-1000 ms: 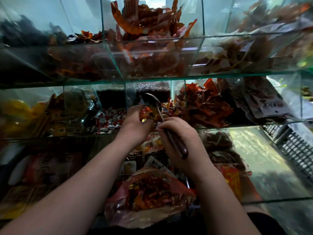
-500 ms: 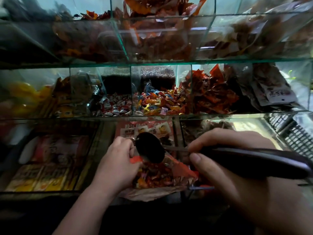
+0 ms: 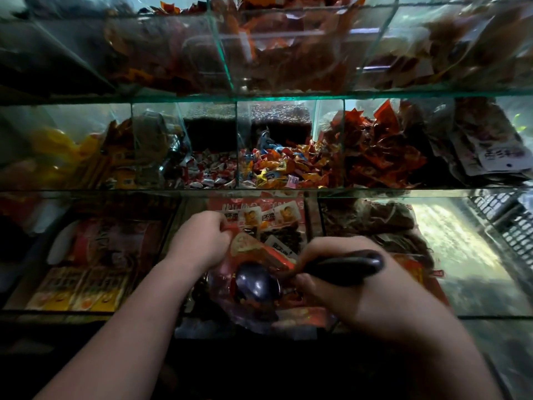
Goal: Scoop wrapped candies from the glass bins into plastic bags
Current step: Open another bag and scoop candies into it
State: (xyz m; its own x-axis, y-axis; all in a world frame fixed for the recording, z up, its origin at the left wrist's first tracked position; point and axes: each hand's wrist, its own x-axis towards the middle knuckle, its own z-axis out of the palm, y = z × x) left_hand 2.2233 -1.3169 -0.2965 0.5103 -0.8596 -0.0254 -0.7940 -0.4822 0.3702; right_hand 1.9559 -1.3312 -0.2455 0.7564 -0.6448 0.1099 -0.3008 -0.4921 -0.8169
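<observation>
Lower than 0.5 s ago, the scoop point(image 3: 256, 284) has dropped its bowl into the mouth of the plastic bag point(image 3: 253, 319). With it, the right hand point(image 3: 366, 295) has swung in from the right edge toward the middle. That hand's fingers point(image 3: 308, 255) are clenched round the handle point(image 3: 346, 265), a smooth, dark, rounded grip that points right. The bowl is a shiny oval of metal; whether it carries anything cannot be told.

Just left of the bowl is the left hand point(image 3: 202, 241), its fingers curled and pinching the bag's far-left rim. The bag is thin, crinkled film, clear with a red-orange tint, and its contents are blurred. It sits at the near side of the lowest tier, between the 2 hands.

Wrapped candies point(image 3: 288, 168), small glossy twists in orange, yellow, red and blue, lie heaped in the middle glass bin point(image 3: 237, 140). That bin is 1 tier farther back, well apart from both hands. Left of its divider lie red-and-white candies point(image 3: 207, 176); right of it are crumpled red foil packets point(image 3: 380, 151). Flat printed packets point(image 3: 259, 215) lie just beyond the left hand.
</observation>
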